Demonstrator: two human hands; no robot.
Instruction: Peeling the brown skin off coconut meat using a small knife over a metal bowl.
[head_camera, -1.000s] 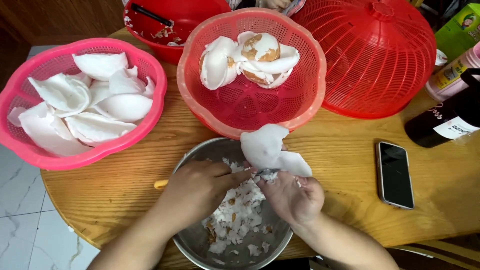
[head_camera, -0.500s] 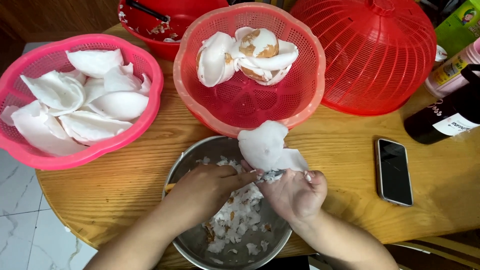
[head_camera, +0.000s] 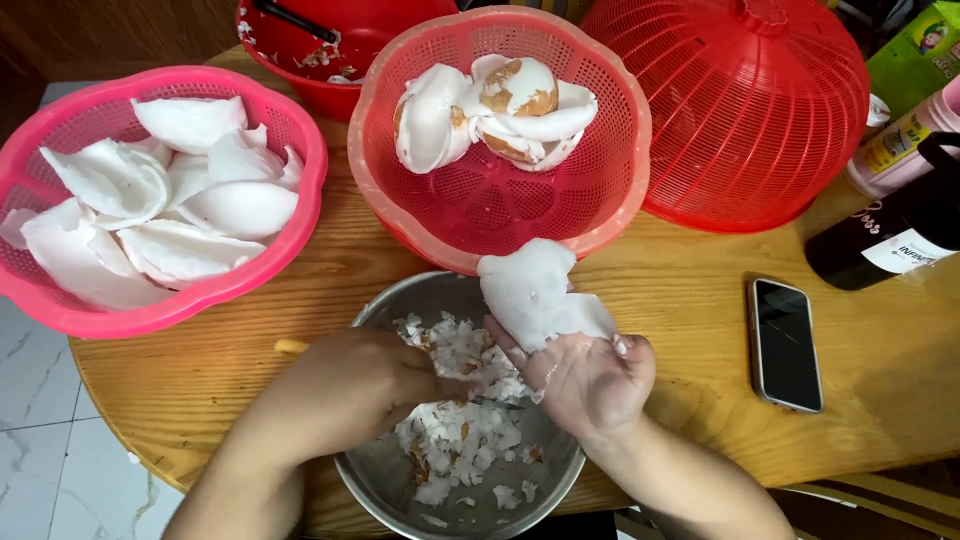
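The right hand (head_camera: 592, 378) holds a white coconut piece (head_camera: 533, 293) above a steel bowl (head_camera: 380, 470) of shavings (head_camera: 458, 420). The left hand (head_camera: 345, 385) is closed on a yellow-handled tool (head_camera: 291, 347) against the piece. Behind stand a pink basket (head_camera: 300, 130) of peeled pieces and a red basket (head_camera: 620, 110) of unpeeled ones; a phone (head_camera: 786, 343) lies to the right

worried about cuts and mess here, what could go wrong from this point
The left hand seems to work a yellow-handled tool toward the right hand, whose grip holds the white coconut piece; a slip could likely cut the palm. The steel bowl of peelings overhangs the table edge and may tip. Flying scraps could reach the phone.
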